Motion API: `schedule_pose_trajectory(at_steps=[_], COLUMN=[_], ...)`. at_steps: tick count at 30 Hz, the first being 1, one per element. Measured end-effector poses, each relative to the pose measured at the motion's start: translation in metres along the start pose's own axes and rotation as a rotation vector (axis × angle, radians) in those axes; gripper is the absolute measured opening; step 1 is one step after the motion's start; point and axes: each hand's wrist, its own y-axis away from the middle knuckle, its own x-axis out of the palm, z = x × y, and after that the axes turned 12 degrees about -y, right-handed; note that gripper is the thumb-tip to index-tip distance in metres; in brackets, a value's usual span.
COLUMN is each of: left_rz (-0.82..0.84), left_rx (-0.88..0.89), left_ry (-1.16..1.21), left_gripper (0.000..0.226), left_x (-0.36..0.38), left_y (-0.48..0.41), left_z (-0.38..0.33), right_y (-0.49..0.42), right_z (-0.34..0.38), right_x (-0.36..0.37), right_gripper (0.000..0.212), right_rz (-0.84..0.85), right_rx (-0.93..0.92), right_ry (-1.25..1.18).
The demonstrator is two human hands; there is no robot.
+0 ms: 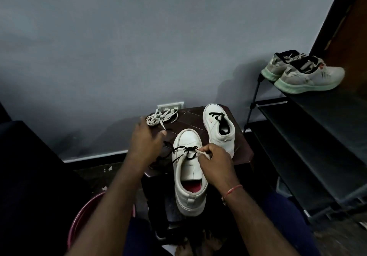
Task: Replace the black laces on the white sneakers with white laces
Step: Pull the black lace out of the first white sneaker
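Note:
Two white sneakers stand on a small dark stool (244, 152). The near sneaker (188, 174) points away from me, with a black lace (186, 150) loosely threaded through its front eyelets and trailing off to the left. My right hand (214, 164) pinches the tip of a white lace (202, 153) at the shoe's right eyelets. My left hand (146, 138) hovers with spread fingers over the stool's left side, just short of a bundle of white laces (160, 117). The far sneaker (218, 128) still carries a black lace (217, 115).
A black shoe rack (317, 128) stands at the right with a grey pair of sports shoes (303, 73) on top. A pink bucket (83, 218) sits low on the left. A grey wall with a socket plate (170, 105) rises behind the stool.

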Motion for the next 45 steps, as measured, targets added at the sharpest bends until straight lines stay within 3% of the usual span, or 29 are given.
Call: schedule_pose_trajectory(at_steps=[3,6,9,13,19,24,29,32,38,39,43,45], left_rz=[0.029,0.084,0.048,-0.043,-0.019,-0.004,0.034,0.036,-0.027,-0.030,0.005,0.019], left_rx=[0.152,0.254,0.233,0.092,0.077,0.065,0.060,0.055,0.031,0.030,0.018,0.021], left_ry=[0.160,0.081,-0.030,0.211,0.303,0.304,0.261,0.273,0.263,0.267,0.314,0.307], left_gripper=[0.049,0.052,0.033,0.005,0.009,0.006,0.020,0.024,0.010,0.011,0.025,0.026], left_x=[0.010,0.027,0.041,0.043,0.053,0.051,0.052,0.053,0.058,0.058,0.057,0.058], left_y=[0.036,0.060,0.063,0.054,0.056,0.052,0.048,0.049,0.050,0.050,0.048,0.047], left_z=[-0.009,-0.008,-0.002,0.009,0.010,0.009,0.008,0.007,0.003,0.002,0.003,0.004], right_y=[0.001,0.003,0.004,0.000,0.008,0.001,-0.005,-0.007,-0.009,-0.009,-0.009,-0.007], right_z=[0.001,0.002,0.002,-0.002,0.005,0.026,0.036,0.033,0.026,0.026,0.032,0.036], right_x=[-0.001,-0.002,-0.002,-0.005,0.004,0.011,0.025,0.026,0.014,0.013,0.015,0.018], right_gripper=[0.009,0.010,0.011,0.013,0.036,0.024,0.021,0.017,0.008,0.006,0.049,0.038], right_rz=[0.002,0.011,0.020,-0.026,-0.002,0.140,0.186,0.114,-0.178,-0.167,0.094,0.231], right_rx=[-0.008,-0.008,-0.026,-0.057,-0.291,-0.315,-0.290,-0.301,-0.106,-0.128,-0.365,-0.443], right_ry=[0.007,-0.001,0.024,-0.023,0.196,0.506,0.660,0.564,0.036,0.043,0.281,0.519])
